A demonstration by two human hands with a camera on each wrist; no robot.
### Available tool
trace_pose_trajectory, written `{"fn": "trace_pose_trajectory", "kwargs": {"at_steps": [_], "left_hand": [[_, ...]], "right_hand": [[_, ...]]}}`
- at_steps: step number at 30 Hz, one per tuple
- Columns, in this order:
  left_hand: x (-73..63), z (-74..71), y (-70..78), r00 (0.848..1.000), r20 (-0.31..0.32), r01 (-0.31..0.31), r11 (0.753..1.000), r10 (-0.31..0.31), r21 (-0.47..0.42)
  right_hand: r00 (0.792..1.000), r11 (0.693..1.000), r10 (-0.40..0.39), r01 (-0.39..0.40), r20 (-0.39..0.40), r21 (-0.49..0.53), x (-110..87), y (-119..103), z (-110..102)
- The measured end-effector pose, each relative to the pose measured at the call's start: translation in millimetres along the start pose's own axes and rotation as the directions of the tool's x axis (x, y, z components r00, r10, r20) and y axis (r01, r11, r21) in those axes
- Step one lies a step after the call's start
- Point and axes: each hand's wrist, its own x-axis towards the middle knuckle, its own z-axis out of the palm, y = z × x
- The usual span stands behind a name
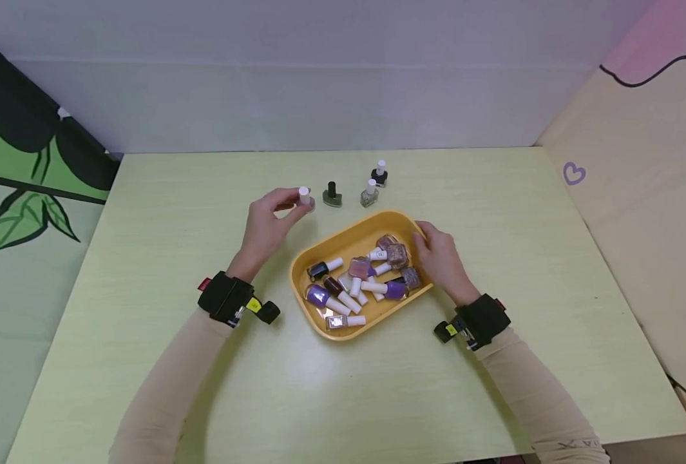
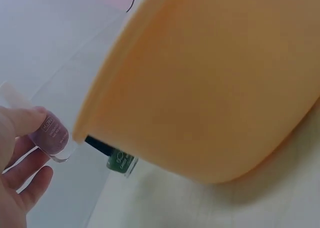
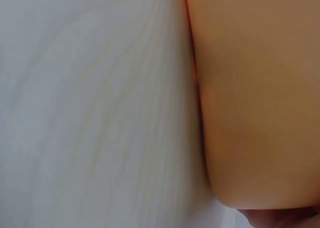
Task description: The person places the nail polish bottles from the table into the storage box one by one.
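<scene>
My left hand (image 1: 267,222) pinches a mauve nail polish bottle (image 2: 50,133) with a white cap between thumb and fingers, beyond the tray's far left side. In the left wrist view the bottle tilts, its cap toward the upper left. My right hand (image 1: 444,264) grips the right end of a yellow tray (image 1: 343,248), thumb over the rim. Inside the tray lie several nail polish bottles, among them a purple one (image 1: 318,296), a dark one (image 1: 317,271) and a glittery one (image 1: 397,256). The right wrist view shows mostly the tray's outer wall (image 3: 260,98) and a bit of finger (image 3: 280,218).
Behind the tray stand a green polish bottle (image 1: 332,196) with a dark cap, a greyish glitter bottle (image 1: 369,196) and a black bottle (image 1: 380,176), both white-capped. The pale wooden table (image 1: 192,193) meets a wall at the back and panels at both sides.
</scene>
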Motion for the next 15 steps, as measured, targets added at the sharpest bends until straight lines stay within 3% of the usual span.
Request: {"fn": "trace_pose_trajectory", "kwargs": {"at_steps": [10, 15], "left_hand": [[-23.2, 0.7, 23.9, 0.981, 0.075, -0.180, 0.983, 0.178, 0.029], [-34.2, -0.4, 31.0, 0.970, 0.133, -0.215, 0.974, 0.205, 0.064]], "right_hand": [[1.000, 1.000, 0.012, -0.012, 0.002, 0.013, -0.1, -1, -1], [1.000, 1.000, 0.016, -0.016, 0.006, 0.023, 0.2, -1, -1]]}}
